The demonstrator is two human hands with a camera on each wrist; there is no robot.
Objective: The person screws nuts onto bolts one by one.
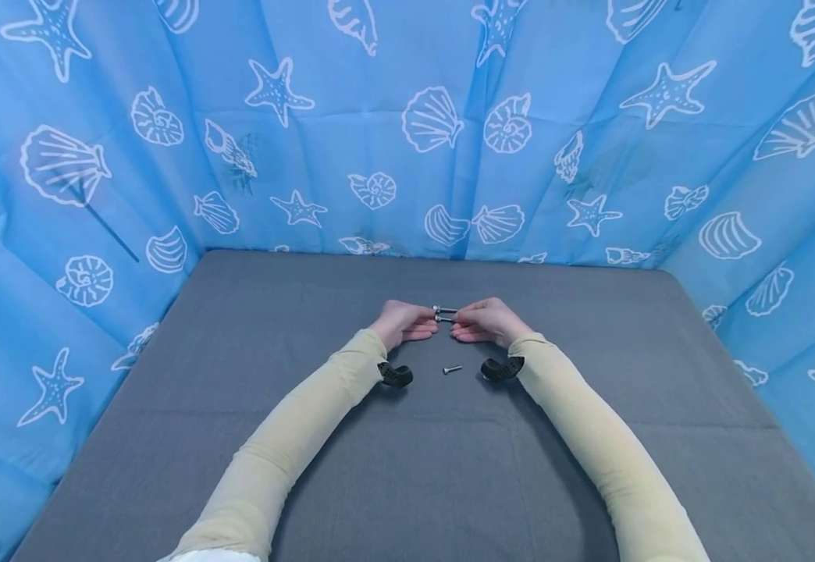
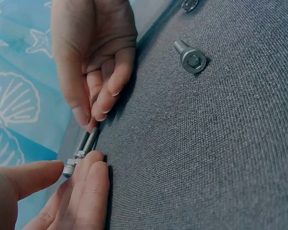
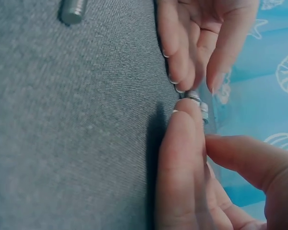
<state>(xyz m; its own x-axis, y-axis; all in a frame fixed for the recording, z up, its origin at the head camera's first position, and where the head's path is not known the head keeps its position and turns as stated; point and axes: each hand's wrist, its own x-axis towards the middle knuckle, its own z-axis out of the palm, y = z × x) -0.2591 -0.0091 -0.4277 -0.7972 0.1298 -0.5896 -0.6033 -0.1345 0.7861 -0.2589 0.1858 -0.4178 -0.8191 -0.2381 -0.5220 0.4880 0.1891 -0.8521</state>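
Two silver bolts (image 1: 444, 311) lie side by side between the hands, just above the cloth. My left hand (image 1: 407, 321) pinches at their head ends, thumb on one side and fingers on the other. From the opposite side, my right hand (image 1: 486, 321) pinches at the threaded ends with thumb and forefinger. A nut (image 2: 80, 154) shows partway along the bolts in the left wrist view. In the right wrist view the right fingers (image 3: 180, 143) cover most of the bolts. Another socket-head bolt (image 1: 453, 369) lies loose on the cloth, nearer to me than the hands.
Grey cloth (image 1: 393, 484) covers the table. A blue curtain (image 1: 379, 140) with white shells and starfish hangs behind and at both sides. Black wrist-worn devices (image 1: 396, 376) stick out below the hands, on either side of the loose bolt.
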